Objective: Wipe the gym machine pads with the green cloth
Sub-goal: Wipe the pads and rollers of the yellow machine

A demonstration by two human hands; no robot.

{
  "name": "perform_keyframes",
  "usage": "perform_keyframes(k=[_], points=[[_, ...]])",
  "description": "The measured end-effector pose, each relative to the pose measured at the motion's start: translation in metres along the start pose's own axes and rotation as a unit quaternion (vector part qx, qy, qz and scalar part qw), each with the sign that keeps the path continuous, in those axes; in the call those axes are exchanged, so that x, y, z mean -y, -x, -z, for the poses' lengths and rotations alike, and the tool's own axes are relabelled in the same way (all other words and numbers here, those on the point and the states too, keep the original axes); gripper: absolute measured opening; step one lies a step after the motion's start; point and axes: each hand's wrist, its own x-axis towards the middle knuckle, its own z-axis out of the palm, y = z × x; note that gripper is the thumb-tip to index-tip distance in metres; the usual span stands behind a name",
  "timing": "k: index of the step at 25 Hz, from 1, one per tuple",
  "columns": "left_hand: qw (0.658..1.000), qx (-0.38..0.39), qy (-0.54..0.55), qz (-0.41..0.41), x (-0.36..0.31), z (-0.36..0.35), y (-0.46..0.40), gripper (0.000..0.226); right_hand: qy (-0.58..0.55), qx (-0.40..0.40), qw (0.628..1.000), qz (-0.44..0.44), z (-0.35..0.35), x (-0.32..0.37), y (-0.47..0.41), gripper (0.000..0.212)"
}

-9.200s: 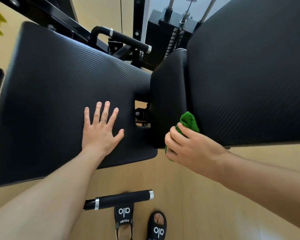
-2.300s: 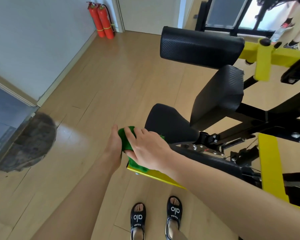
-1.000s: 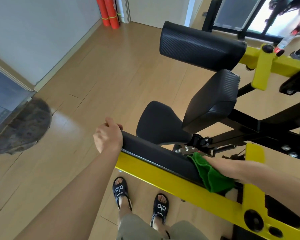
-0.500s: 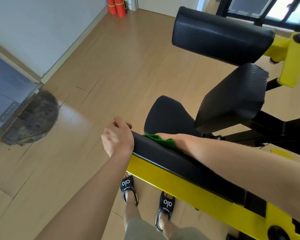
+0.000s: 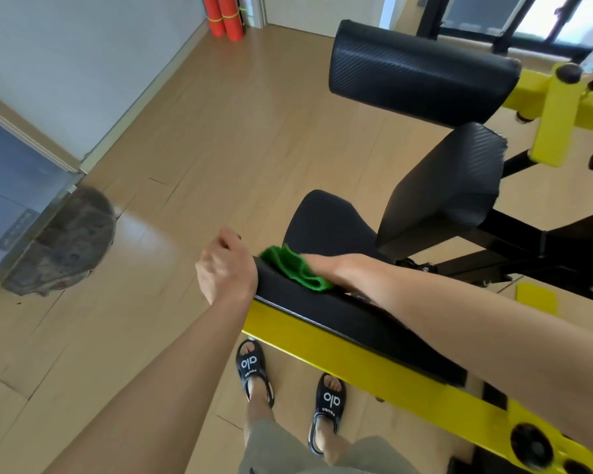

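Two hands share your long black vinyl pad (image 5: pixel 339 314): left hand (image 5: pixel 225 271) grips its near end, right hand (image 5: pixel 326 266) presses the crumpled green cloth (image 5: pixel 293 268) flat just beside it, the unwiped length running rightward under your forearm.

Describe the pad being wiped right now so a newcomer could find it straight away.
Start at the yellow steel beam slanting across the foreground above the sandalled feet. The long narrow black pad lies along its top, the left hand gripping its end. Alone among the black pads, it has the crumpled green cloth on it, under the right hand.

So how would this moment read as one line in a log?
step: wiping long pad | right hand: presses green cloth on pad | left hand: grips pad end | other pads: untouched now
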Motion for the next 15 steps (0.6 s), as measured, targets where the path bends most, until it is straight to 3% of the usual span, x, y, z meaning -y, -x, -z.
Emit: perform_keyframes(k=[1,2,3,4,5,7,11,15], points=[[1.0,0.001,0.006,0.0,0.0,-0.001,0.001,0.052,-0.171,0.067,0.981,-0.06,0.008,-0.004,0.018,0.065],[1.0,0.004,0.014,0.002,0.001,-0.001,0.001,0.053,-0.033,-0.015,0.992,-0.119,0.019,-0.007,0.024,0.067],[1.0,0.004,0.02,0.004,0.001,-0.001,0.001,0.054,0.173,-0.02,0.969,-0.175,0.035,-0.027,0.032,0.065],[1.0,0.006,0.021,0.007,0.0,-0.001,0.001,0.055,0.265,-0.037,0.939,-0.219,0.049,-0.038,0.047,0.066],[1.0,0.01,0.018,0.009,0.0,0.0,0.002,0.057,0.28,-0.068,0.925,-0.248,0.057,-0.048,0.056,0.071],[1.0,0.017,0.011,0.011,-0.002,0.002,0.004,0.059,0.209,-0.085,0.923,-0.313,0.058,-0.054,0.072,0.073],[0.999,0.033,-0.004,0.006,-0.005,0.005,0.006,0.059,0.102,-0.11,0.947,-0.285,0.056,-0.055,0.104,0.052],[0.999,0.046,-0.011,-0.001,-0.006,0.005,0.006,0.057,0.22,-0.357,0.897,-0.14,0.012,-0.075,0.126,0.04]])
